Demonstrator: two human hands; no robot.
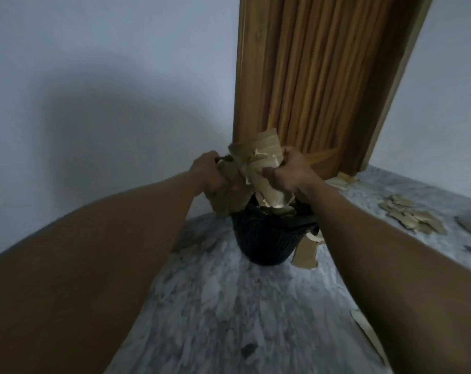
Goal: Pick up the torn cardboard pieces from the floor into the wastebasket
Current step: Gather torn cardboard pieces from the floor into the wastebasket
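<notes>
While your hands meet above the basket, much is blurred.
Left hand: clenched on a brown cardboard wad; your fingertips are hidden.
Right hand: closed around the torn cardboard bundle.
Wastebasket: directly beneath both grips, rim partly covered by scraps.
Floor pieces: right of your grip, edges indistinct.
Fallen piece: below your right wrist, against the basket.
</notes>
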